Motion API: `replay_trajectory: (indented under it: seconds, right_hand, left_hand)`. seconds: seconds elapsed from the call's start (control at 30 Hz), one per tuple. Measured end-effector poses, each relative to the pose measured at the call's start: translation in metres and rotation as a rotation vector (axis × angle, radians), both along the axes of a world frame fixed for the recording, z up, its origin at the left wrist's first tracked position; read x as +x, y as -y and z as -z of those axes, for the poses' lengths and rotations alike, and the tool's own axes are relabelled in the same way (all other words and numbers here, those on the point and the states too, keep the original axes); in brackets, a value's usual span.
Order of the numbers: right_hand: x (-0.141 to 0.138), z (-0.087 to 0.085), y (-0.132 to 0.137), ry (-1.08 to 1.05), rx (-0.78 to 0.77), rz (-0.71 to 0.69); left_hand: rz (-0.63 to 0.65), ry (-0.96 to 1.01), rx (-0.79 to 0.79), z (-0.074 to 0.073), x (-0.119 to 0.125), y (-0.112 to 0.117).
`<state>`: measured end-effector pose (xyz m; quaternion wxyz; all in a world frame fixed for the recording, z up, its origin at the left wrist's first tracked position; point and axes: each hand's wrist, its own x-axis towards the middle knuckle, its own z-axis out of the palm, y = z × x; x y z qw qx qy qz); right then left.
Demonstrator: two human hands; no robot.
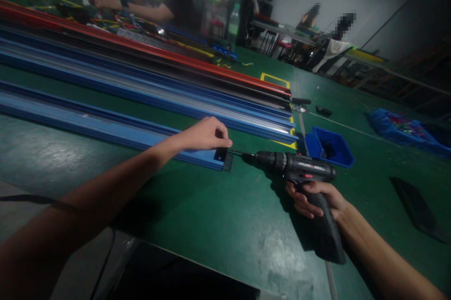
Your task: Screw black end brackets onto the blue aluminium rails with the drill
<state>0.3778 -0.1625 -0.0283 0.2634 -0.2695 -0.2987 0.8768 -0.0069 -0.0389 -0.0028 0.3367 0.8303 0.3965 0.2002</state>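
Note:
My right hand (317, 199) is wrapped round the grip of a black cordless drill (299, 166), its long thin bit pointing left. The bit's tip is at the end of a blue metal channel (155, 138) lying on the green table. A black end cap (227, 161) sits at that end of the channel. Above it, my left hand (207, 133) has thumb and forefinger pinched together close to the bit's tip. Whatever lies between those fingers is too small to make out.
More blue channels (211, 109), with black and red ones (169, 58) behind, lie along the table. A blue bin (331, 147) with dark parts stands beyond the drill. At right are a blue tray (405, 126) and a flat black piece (416, 201). Another person's arm (148, 11) reaches in behind.

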Motion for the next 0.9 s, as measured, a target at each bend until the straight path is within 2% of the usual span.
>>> replay_trajectory:
  seconds: [0.9]
  right_hand:
    - [-0.0003,0.0004,0.0001,0.017,-0.011,0.009]
  left_hand:
    - [0.001,0.004,0.000,-0.0005,0.0003,0.0000]
